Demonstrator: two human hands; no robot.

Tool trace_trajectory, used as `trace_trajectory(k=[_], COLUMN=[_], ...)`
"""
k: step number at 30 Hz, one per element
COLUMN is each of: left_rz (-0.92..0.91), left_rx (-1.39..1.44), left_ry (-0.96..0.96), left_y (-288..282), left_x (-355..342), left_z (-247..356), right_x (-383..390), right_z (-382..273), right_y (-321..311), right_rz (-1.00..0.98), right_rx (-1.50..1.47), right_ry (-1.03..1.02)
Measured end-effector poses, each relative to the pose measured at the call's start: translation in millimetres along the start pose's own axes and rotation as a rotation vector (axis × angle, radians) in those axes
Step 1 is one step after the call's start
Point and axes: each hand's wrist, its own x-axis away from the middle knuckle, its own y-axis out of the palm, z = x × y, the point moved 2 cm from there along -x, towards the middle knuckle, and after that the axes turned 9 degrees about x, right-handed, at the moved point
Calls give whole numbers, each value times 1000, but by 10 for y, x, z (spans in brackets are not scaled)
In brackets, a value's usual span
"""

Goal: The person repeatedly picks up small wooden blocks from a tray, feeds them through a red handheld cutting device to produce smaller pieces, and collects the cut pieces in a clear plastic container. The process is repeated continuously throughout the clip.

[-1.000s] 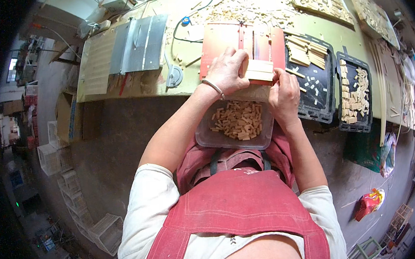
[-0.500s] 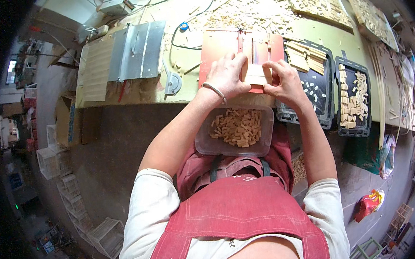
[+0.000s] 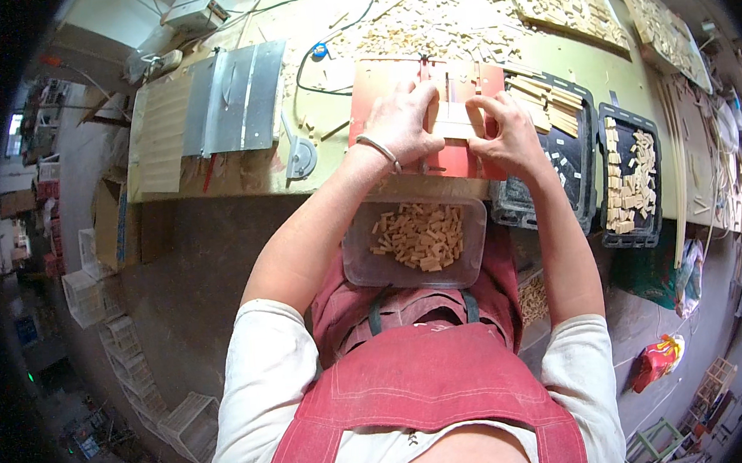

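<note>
My left hand (image 3: 408,124) and my right hand (image 3: 506,129) grip a pale wooden piece (image 3: 452,125) from its two ends, thumbs on the near side and fingers curled on the far side. It lies flat over a red machine plate (image 3: 365,90) at the bench's front edge. Just beyond the wood, a narrow slot runs away from me along the plate; whether a blade stands in it is too blurred to tell. Below the bench edge, a clear plastic tub (image 3: 365,271) on my lap holds many small cut wooden blocks (image 3: 423,235).
Right of the plate are a black tray (image 3: 587,184) with wooden strips and a smaller black tray (image 3: 632,239) with blocks. Loose wood pieces (image 3: 443,24) cover the bench's back. Leftward lie a protractor-shaped gauge (image 3: 301,157), a grey metal panel (image 3: 245,94) and a dark cable (image 3: 299,69).
Both hands have slid the wooden piece a little away from me along the red plate, toward the slot. More of the plate's near part shows. The view has shifted slightly.
</note>
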Motion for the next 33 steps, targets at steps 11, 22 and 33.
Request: trace_trajectory(k=[11,22,33], left_rz=[-67,-112,48], left_rx=[0,-146,-199], left_ry=[-47,250,125], left_y=[-65,-108,-9], left_x=[-326,831,553], left_z=[-116,373,231], right_x=[-286,540,584], right_z=[93,-76,-203], right_y=[-39,59,150], right_rz=[97,136,144], right_rx=[62,5,-26], right_ry=[-60,-87,-170])
